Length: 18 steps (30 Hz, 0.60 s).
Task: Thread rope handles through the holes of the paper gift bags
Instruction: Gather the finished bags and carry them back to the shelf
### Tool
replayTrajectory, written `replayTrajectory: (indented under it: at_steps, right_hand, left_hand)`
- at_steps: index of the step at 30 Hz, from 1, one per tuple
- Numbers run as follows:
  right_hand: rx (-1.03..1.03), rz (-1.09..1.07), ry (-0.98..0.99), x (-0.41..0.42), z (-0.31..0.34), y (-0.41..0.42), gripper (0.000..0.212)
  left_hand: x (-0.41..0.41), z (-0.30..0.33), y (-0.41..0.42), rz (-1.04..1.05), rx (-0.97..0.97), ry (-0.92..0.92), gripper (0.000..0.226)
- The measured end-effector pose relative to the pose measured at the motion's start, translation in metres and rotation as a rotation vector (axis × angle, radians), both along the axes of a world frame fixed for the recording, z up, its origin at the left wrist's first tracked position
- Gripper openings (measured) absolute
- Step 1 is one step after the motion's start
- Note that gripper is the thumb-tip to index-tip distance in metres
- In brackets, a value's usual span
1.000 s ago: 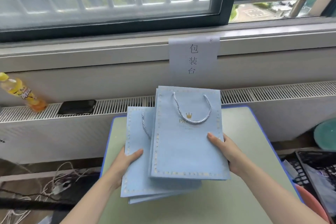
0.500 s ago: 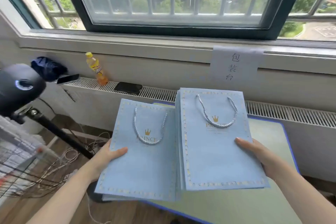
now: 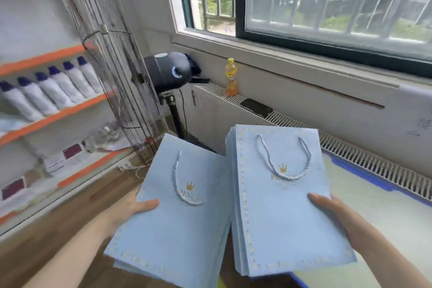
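Two stacks of flat light-blue paper gift bags with gold crown print are held up in the air. My left hand [image 3: 138, 208] grips the left stack [image 3: 173, 224] at its left edge, thumb on top. My right hand [image 3: 327, 208] grips the thicker right stack [image 3: 287, 217] at its right edge, thumb on top. A silver-blue rope handle [image 3: 184, 184] lies on the top left bag, and another rope handle [image 3: 287, 161] loops across the top right bag. The left stack hangs over the wooden floor; the right stack overlaps the table's left end.
A green table with blue rim [image 3: 364, 184] lies to the right under a radiator grille [image 3: 350, 147] bearing an orange drink bottle [image 3: 231, 78] and a black phone [image 3: 256, 107]. A dark camera on a tripod [image 3: 169, 72], a wire rack [image 3: 131, 91] and shelves of white bottles [image 3: 51, 91] stand left.
The view has swung left. Both hands carried the two stacks leftward off the table, and the stacks have drawn a little further apart.
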State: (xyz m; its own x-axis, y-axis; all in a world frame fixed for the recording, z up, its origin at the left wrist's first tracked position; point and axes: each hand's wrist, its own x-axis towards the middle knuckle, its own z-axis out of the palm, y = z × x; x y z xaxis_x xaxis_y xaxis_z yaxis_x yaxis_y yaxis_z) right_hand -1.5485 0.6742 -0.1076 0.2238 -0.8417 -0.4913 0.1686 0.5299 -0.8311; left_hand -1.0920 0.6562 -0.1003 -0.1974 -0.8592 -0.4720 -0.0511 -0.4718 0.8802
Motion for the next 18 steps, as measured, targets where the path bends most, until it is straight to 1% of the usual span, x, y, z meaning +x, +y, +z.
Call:
replayTrajectory:
  at_steps: [2,4,6,9,11,13,14,15,16,17,18]
  right_hand:
    - [-0.003,0.050,0.001,0.020,-0.001,-0.004,0.100]
    - [-0.010,0.085,-0.006,0.033,0.002,-0.008,0.099]
    - [-0.021,0.138,-0.016,0.047,0.005,-0.010,0.094]
    - [-0.024,0.193,-0.012,0.056,0.011,-0.011,0.099]
    - [-0.016,0.245,-0.005,0.069,0.014,-0.013,0.100]
    - [-0.004,0.298,0.005,0.084,0.017,-0.013,0.098]
    - [0.002,0.327,-0.006,0.091,0.019,-0.012,0.093]
    - [0.007,0.366,-0.018,0.101,0.022,-0.011,0.087]
    - [0.007,0.396,-0.028,0.109,0.025,-0.009,0.084]
    - [0.010,0.419,-0.030,0.119,0.027,-0.008,0.084]
    - [0.004,0.423,-0.033,0.126,0.029,-0.006,0.088]
  left_hand:
    - [0.013,0.004,0.018,0.028,0.022,0.004,0.100]
    - [0.023,0.006,0.033,0.040,0.016,0.021,0.082]
    - [0.038,0.009,0.053,0.066,-0.014,0.022,0.072]
    - [0.051,0.013,0.075,0.136,0.005,0.062,0.060]
    - [0.062,0.015,0.095,0.184,0.006,0.057,0.067]
    - [0.073,0.018,0.117,0.250,0.015,0.041,0.089]
    - [0.079,0.018,0.126,0.296,0.024,0.044,0.100]
    - [0.084,0.020,0.138,0.356,0.032,0.047,0.106]
    - [0.089,0.023,0.146,0.392,0.039,0.043,0.107]
    - [0.094,0.026,0.157,0.418,0.042,0.041,0.104]
    - [0.098,0.031,0.166,0.436,0.049,0.035,0.094]
